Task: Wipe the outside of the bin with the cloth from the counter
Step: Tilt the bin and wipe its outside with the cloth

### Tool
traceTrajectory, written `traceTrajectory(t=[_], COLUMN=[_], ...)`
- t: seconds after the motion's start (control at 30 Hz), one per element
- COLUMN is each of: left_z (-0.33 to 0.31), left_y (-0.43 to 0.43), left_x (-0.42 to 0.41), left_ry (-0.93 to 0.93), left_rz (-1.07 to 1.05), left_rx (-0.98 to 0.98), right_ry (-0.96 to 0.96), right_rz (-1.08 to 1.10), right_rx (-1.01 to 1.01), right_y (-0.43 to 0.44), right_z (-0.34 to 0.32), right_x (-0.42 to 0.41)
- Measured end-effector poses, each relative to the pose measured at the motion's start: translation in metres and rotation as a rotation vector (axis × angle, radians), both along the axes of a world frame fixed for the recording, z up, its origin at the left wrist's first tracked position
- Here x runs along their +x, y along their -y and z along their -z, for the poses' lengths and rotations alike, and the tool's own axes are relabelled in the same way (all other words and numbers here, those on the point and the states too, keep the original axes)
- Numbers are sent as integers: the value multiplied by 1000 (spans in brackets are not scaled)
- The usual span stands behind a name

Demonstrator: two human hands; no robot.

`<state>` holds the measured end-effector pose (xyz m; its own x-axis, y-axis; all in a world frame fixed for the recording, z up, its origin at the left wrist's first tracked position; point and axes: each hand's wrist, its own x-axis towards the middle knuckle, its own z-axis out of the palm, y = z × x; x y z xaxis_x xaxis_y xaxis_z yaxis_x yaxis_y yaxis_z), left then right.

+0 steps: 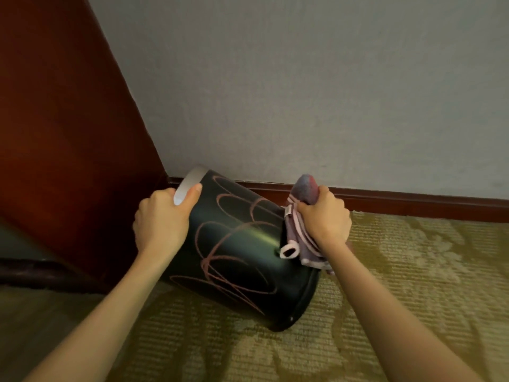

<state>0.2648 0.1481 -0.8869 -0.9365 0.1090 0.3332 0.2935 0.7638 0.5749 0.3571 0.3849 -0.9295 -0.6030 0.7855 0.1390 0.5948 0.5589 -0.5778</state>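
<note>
At the centre of the frame we hold the dark bin [237, 255] tilted on the patterned carpet [413, 271], pale rim toward the upper left; our left hand [161, 219] has its grip curled over that rim; our right hand [325, 219] has its grip closed round the bunched cloth [305, 186], against the bin's right side. Close behind stand the grey wall [303, 92] and dark skirting board [413, 205]; a red-brown wooden panel [55, 133] crowds the left.

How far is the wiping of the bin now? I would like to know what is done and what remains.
Done: the cloth is fetched; the right hand grips it bunched. In hand: the left hand holds the bin by its pale rim, tilted over the carpet, while the cloth presses its side near the base. Left: pink scribbles cover the side facing the camera, so most wiping seems ahead.
</note>
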Motion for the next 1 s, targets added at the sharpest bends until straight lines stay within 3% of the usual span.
traceTrajectory(t=[0.17,0.37,0.63,0.87,1.0], left_z=[-9,-17,-20,-17,-19], left_y=[-17,-38,-36,-32,-33], left_x=[-5,-16,-8,12,12], left_ry=[11,22,-8,-111,-147], left_rz=[27,4,87,155,194], left_rx=[-44,-131,-85,-134,-182], right_ry=[-214,-372,-270,41,27], right_rz=[76,2,-4,36,91], right_rx=[45,59,79,-210,-234], right_y=[27,76,48,-8,-7], right_z=[0,12,0,-8,-6], right_x=[31,62,33,-3,-3])
